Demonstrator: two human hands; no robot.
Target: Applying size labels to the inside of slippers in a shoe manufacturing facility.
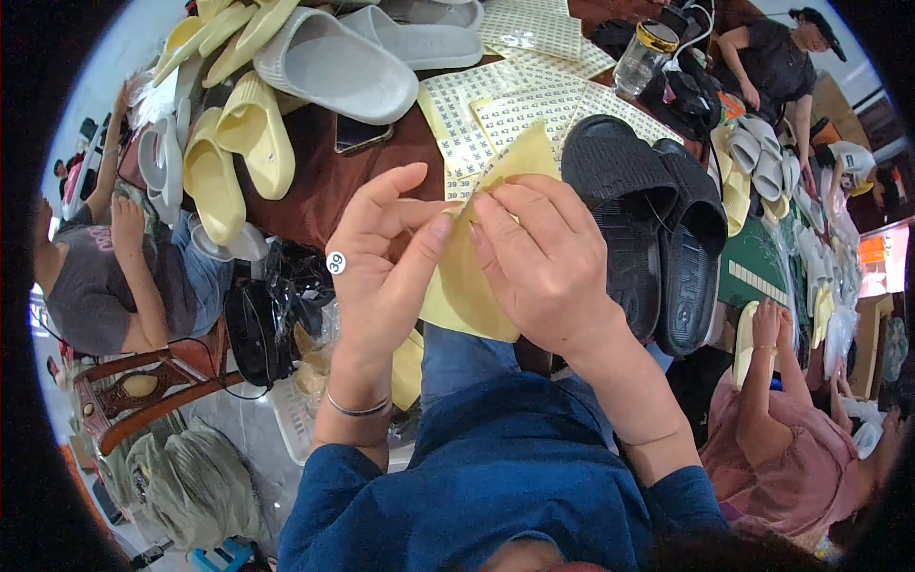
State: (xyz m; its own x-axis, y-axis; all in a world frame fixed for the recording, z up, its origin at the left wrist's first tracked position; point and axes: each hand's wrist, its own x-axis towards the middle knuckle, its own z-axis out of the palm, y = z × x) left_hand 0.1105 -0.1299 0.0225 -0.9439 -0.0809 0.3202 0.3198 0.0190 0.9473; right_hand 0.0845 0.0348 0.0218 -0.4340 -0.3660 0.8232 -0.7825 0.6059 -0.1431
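Note:
A yellow-backed sticker sheet (467, 296), bent and turned with its plain side toward me, is held up in front of my chest. My right hand (545, 253) pinches its upper edge between thumb and fingers. At the same edge, the thumb and index finger of my left hand (386, 253) meet in a pinch; its other fingers are lifted. Any small piece between those tips is hard to see. One round white sticker (335, 262) clings to the side of my left hand. Just right of my right hand lies a pair of black slides (634, 229).
More printed sticker sheets (529, 105) spread over the red-brown table beyond my hands. Yellow slides (253, 138), grey slides (334, 71) and a phone (364, 136) lie at left. A glass jar (643, 65) stands far right. People sit on both sides, one in pink (791, 448).

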